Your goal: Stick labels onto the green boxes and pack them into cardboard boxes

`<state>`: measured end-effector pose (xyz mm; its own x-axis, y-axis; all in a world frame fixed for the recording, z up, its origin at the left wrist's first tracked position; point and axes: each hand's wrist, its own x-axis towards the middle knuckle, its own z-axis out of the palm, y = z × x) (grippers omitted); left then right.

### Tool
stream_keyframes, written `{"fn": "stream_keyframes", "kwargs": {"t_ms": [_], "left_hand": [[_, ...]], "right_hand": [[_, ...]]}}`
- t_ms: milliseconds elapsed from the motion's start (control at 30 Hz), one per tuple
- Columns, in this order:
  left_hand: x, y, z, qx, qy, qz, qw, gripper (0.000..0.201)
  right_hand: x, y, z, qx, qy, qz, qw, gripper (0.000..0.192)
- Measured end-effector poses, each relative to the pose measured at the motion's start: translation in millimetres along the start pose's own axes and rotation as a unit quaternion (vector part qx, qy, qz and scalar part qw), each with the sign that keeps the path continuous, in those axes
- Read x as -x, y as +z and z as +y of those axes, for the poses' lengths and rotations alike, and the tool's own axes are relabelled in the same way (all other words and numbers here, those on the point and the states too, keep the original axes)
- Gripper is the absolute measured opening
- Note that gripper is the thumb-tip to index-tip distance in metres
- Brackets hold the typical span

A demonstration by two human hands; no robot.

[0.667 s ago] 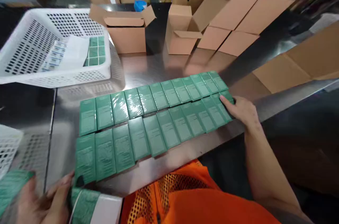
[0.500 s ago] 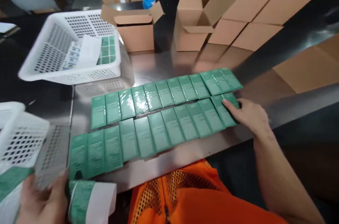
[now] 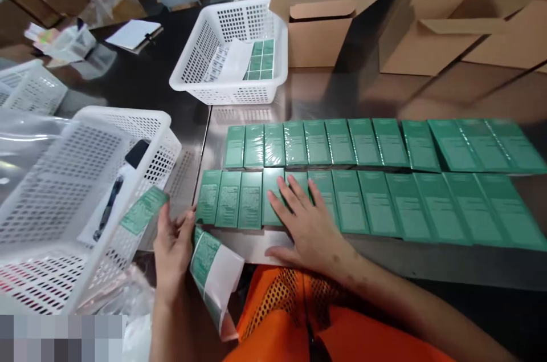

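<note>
Right hand (image 3: pixel 310 225) was laid flat, fingers spread, on green boxes (image 3: pixel 367 202) mid-frame on tabletop (image 3: pixel 342 94); left hand (image 3: pixel 173 248) was held open, gripping nothing, beside white basket (image 3: pixel 85 191) lower left

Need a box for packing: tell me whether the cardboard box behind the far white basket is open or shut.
Open: the cardboard box has its top flaps raised and spread.

A packing warehouse: stacked cardboard boxes (image 3: pixel 427 37), white plastic baskets (image 3: pixel 233 48) and a steel worktable (image 3: pixel 342 94).
</note>
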<state>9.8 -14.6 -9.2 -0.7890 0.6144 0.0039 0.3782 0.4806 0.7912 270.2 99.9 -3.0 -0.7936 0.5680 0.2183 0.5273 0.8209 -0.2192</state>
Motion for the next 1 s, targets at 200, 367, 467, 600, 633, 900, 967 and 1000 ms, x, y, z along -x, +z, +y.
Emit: {"fn": "stream_keyframes", "kwargs": {"t_ms": [200, 367, 467, 600, 633, 900, 967, 1000], "left_hand": [[15.0, -6.5, -2.4, -0.134, 0.096, 0.083, 0.983, 0.047], [19.3, -4.6, 1.4, -0.175, 0.151, 0.071, 0.97, 0.038], [17.7, 3.1, 5.1, -0.175, 0.21, 0.019, 0.962, 0.036], [14.8, 14.9, 4.5, -0.182, 0.25, -0.037, 0.95, 0.039], [14.0, 17.1, 3.4, -0.185, 0.254, -0.036, 0.949, 0.04], [18.7, 7.1, 13.7, -0.147, 0.229, -0.069, 0.96, 0.036], [26.3, -2.7, 26.6, -0.072, 0.209, -0.111, 0.969, 0.027], [30.1, -6.8, 34.0, -0.023, 0.205, -0.143, 0.968, 0.021]], "right_hand": [[-5.6, 22.8, -4.6, 0.02, -0.01, 0.07, 0.997, 0.059], [-5.9, 21.9, -4.8, 0.036, -0.052, 0.132, 0.989, 0.047], [-6.4, 21.6, -5.7, 0.048, -0.067, 0.146, 0.986, 0.039], [-5.3, 22.7, -6.6, 0.048, -0.064, 0.151, 0.985, 0.038], [-5.0, 23.4, -7.0, 0.046, -0.061, 0.15, 0.986, 0.038], [-3.8, 11.8, -2.5, -0.074, -0.032, 0.107, 0.991, 0.042], [-4.6, -6.2, 3.6, -0.187, -0.012, 0.101, 0.977, 0.039], [-6.0, -17.2, 7.1, -0.241, 0.002, 0.106, 0.965, 0.036]]}}
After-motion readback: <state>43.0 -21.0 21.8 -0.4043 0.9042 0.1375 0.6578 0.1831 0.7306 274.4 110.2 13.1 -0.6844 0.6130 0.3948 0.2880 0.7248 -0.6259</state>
